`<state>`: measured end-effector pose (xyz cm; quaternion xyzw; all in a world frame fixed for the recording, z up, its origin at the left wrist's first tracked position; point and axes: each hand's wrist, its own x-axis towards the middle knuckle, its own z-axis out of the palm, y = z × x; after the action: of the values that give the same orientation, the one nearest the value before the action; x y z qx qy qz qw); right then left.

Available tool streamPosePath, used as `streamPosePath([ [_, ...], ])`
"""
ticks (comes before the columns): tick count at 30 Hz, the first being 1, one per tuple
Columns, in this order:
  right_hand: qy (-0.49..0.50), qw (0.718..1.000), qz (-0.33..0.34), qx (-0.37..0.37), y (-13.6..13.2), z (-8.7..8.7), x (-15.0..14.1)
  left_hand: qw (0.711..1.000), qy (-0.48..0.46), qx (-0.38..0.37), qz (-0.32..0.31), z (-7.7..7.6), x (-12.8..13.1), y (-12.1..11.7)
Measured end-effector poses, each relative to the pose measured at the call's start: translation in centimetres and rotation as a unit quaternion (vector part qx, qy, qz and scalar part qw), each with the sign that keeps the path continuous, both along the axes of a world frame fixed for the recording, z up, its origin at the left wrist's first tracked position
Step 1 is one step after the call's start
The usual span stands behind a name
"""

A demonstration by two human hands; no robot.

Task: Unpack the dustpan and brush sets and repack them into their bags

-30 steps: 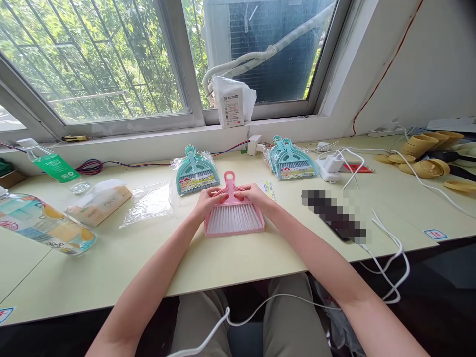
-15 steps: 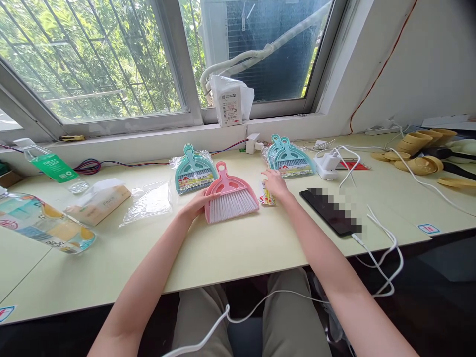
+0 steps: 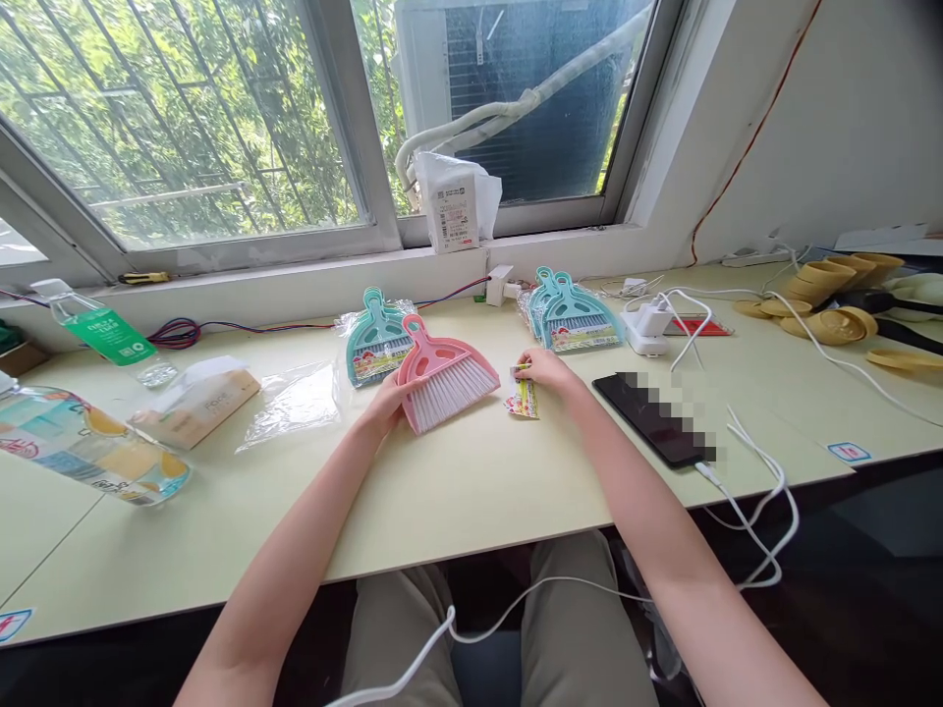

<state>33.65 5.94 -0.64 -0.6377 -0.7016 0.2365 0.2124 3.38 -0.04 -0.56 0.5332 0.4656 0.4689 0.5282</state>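
Observation:
A pink dustpan and brush set [image 3: 446, 377], with white bristles, is tilted to the left in my left hand [image 3: 388, 403], which grips its left edge. To the right of it, my right hand [image 3: 546, 369] pinches the upper end of a small printed label card [image 3: 523, 397], just above the table. Behind my left hand lie teal dustpan and brush sets [image 3: 377, 339] in clear wrapping. More teal sets [image 3: 575, 314] lie behind my right hand, also wrapped and carrying printed cards.
At the left are a clear plastic bag [image 3: 295, 401], a tissue pack [image 3: 197, 403], a patterned bottle [image 3: 92, 442] and a green-labelled bottle [image 3: 110, 334]. A phone [image 3: 644, 422] with a white cable and a white charger [image 3: 648, 326] are on the right. Yellow cups [image 3: 825, 285] stand farther right.
My right hand has let go of the pink dustpan set, moved right and taken hold of the label card. My left hand has tilted the set and shifted it slightly left.

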Motion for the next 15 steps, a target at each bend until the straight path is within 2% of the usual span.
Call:
streamPosePath([
  [2,0.112,0.991,0.058,-0.047,-0.6,0.9,0.4,1.0,-0.001,0.0,0.011,-0.2,-0.1,0.1],
  [3,0.185,0.975,0.105,-0.072,-0.9,1.5,0.5,1.0,-0.002,-0.002,0.016,-0.2,-0.1,0.1],
  [5,0.329,0.919,0.191,-0.103,-1.7,2.5,0.2,1.0,-0.008,-0.003,0.022,-0.1,0.1,0.0],
  [6,0.391,0.89,0.212,-0.104,-2.1,2.9,-0.4,1.0,-0.014,-0.002,0.023,-0.1,0.2,-0.1],
  [8,0.49,0.844,0.202,-0.077,-2.8,3.1,-2.4,0.999,-0.032,-0.001,0.024,0.1,0.5,-0.3],
  [9,0.523,0.831,0.178,-0.055,-3.1,3.0,-3.6,0.999,-0.041,-0.002,0.02,0.2,0.7,-0.4],
  [11,0.542,0.832,0.114,0.001,-3.6,2.2,-6.4,0.998,-0.06,-0.01,0.001,0.4,1.0,-0.6],
  [15,0.414,0.896,0.029,0.156,-4.7,0.2,-10.3,0.995,-0.089,-0.008,-0.044,0.6,1.6,-0.9],
])
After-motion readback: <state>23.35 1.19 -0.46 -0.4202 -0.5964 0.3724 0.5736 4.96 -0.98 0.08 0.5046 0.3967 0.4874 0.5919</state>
